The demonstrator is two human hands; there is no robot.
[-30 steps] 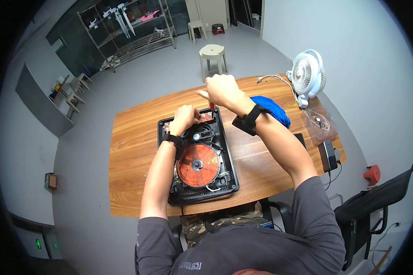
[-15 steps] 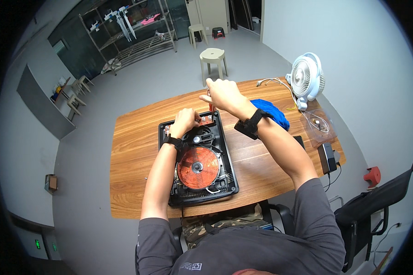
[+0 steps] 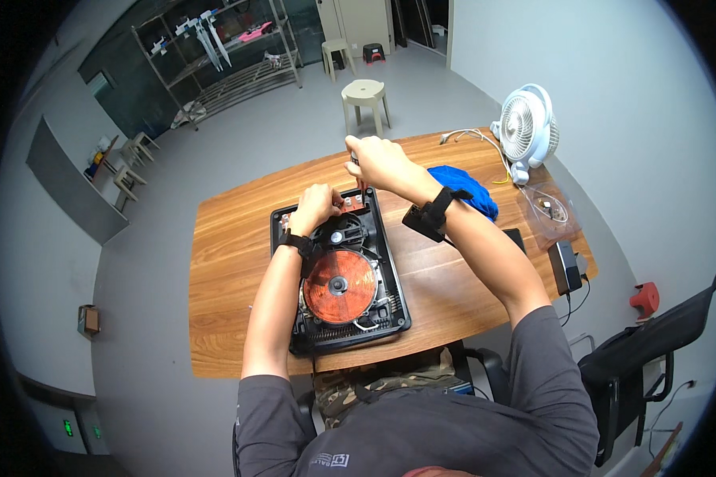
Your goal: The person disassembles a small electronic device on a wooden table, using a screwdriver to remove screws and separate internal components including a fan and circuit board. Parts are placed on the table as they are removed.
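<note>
Cooker casing (image 3: 394,278) is lying open on the table (image 3: 231,286), left of middle and reaching the near edge; top cover is off, while coil (image 3: 340,285), small black fan (image 3: 348,233) and red board (image 3: 350,203) are still sitting inside, so work is looking partway at most, screw state too small to tell. Right hand (image 3: 380,161) is arching over the casing's far right corner, fingers wrapping a red-handled tool (image 3: 361,184), probably a screwdriver, pointing down; left hand (image 3: 316,204) is reaching to the board, can't tell if pinching or just pressing.
</note>
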